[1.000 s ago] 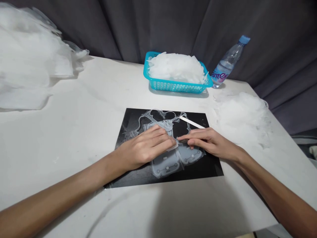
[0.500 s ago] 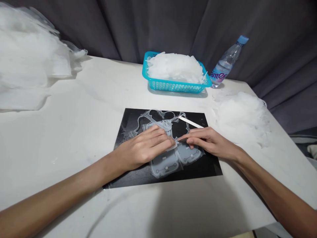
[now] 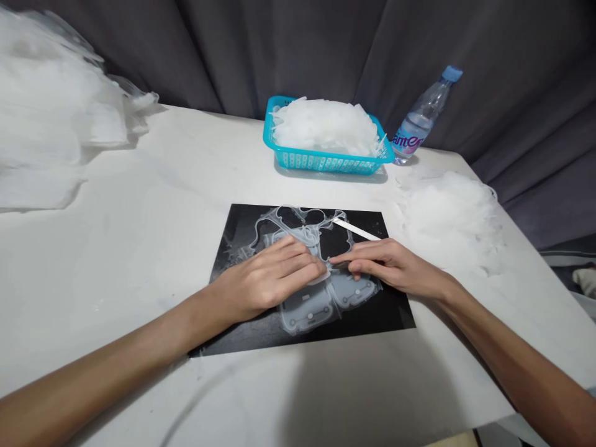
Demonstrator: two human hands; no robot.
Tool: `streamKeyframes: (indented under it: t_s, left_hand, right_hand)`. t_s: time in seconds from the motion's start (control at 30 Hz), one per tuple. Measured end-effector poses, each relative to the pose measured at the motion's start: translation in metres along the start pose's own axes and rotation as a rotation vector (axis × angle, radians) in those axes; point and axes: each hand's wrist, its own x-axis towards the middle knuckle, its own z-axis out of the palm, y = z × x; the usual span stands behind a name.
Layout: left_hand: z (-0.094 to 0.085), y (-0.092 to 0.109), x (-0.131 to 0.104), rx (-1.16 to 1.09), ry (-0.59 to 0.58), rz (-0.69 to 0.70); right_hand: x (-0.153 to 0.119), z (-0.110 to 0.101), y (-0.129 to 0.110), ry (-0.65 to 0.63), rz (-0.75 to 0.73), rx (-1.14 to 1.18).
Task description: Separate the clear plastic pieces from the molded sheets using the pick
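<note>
While left hand presses translucent sheet, right forefinger points inward

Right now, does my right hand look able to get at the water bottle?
Likely yes: your right hand has a mostly open way across the table to the water bottle. The blue basket sits just left of it; a loose white pile borders the way.

A clear, blue-capped bottle stands partly full; a dark curtain hangs behind it.
</note>
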Motion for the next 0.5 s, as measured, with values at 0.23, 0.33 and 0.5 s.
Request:
streamKeyframes:
  t_s: [0.23,0.33,0.5]
  left_hand:
    - [0.0012,-0.0004,-0.0026,-0.012,-0.01,-0.03]
    - [0.0011,-0.0005,-0.0025,-0.012,-0.019,-0.024]
    - [0.0002,-0.0001,-0.0011,-0.015,-0.017,-0.027]
  right_hand:
    - [0.0013,0.001,0.0012,0.002,-0.001,-0.008]
    - [0.0012,0.0005,0.0004,0.006,-0.018,-0.018]
    - [0.0007,0.0,-0.0014,0.0,-0.025,-0.031]
